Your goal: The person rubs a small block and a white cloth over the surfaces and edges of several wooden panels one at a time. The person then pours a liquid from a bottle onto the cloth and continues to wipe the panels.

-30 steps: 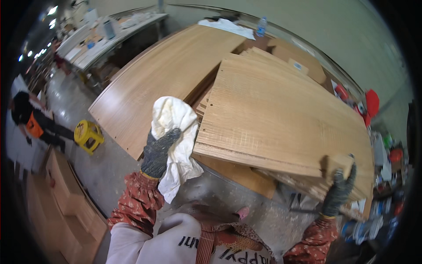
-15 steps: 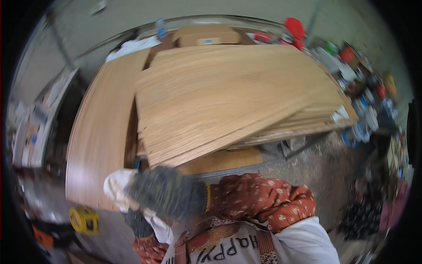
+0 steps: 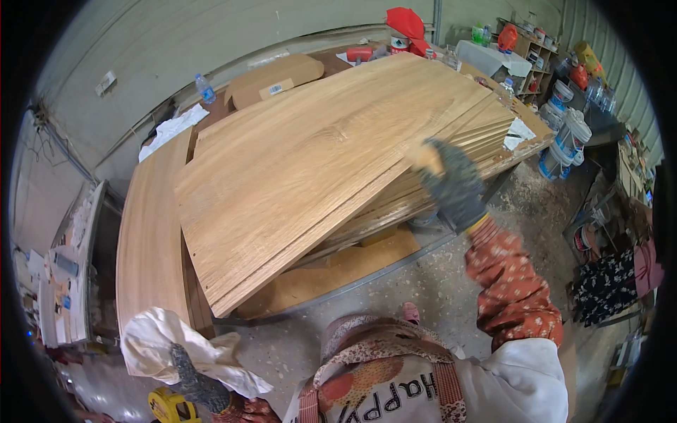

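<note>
My left hand, in a dark grey knit glove, grips a crumpled white cloth at the lower left, beside the boards' near corner. My right hand, gloved alike, is over the near long edge of the top wood-grain board. It is closed around something small and tan, blurred by motion, whose kind I cannot make out. The top board lies skewed on a stack of similar boards, with a groove along its near edge. A long narrow panel lies along the left side.
Behind the boards are a cardboard piece, a water bottle and a red cloth-like item. Buckets stand at the right. A yellow stool-like object is at lower left. A cluttered bench stands farther left.
My right hand has moved from beside the left hand and white cloth out to the right, over the board's near edge. The left hand keeps the cloth. The view has turned.
</note>
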`<action>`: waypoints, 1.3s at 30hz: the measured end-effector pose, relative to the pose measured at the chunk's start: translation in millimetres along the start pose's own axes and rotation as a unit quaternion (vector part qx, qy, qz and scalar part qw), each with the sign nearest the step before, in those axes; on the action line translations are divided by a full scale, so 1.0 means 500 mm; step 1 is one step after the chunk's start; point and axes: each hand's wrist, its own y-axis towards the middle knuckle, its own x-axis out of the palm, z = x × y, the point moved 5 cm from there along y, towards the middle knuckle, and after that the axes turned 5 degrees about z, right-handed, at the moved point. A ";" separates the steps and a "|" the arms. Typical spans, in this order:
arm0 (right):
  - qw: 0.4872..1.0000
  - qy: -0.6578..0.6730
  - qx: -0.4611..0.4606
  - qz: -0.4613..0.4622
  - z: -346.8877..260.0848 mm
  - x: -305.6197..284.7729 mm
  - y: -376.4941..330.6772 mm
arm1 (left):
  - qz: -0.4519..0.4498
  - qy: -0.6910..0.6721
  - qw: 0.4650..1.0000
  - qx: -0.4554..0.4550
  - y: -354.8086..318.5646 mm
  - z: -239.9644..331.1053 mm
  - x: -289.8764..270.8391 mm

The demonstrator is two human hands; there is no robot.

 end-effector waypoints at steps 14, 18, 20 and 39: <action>0.990 0.106 -0.091 -0.007 -0.142 0.027 0.018 | -0.345 0.251 0.860 0.280 -0.198 0.142 0.386; 1.000 0.010 -0.016 0.014 0.146 0.016 0.019 | -0.446 0.307 0.718 0.438 -0.276 0.171 0.502; 0.990 -0.032 0.137 0.013 0.278 -0.008 0.023 | -0.460 0.405 0.596 0.519 -0.329 0.164 0.572; 0.995 -0.096 0.029 -0.016 0.146 -0.100 -0.070 | -0.571 0.355 0.463 0.577 -0.170 0.029 0.506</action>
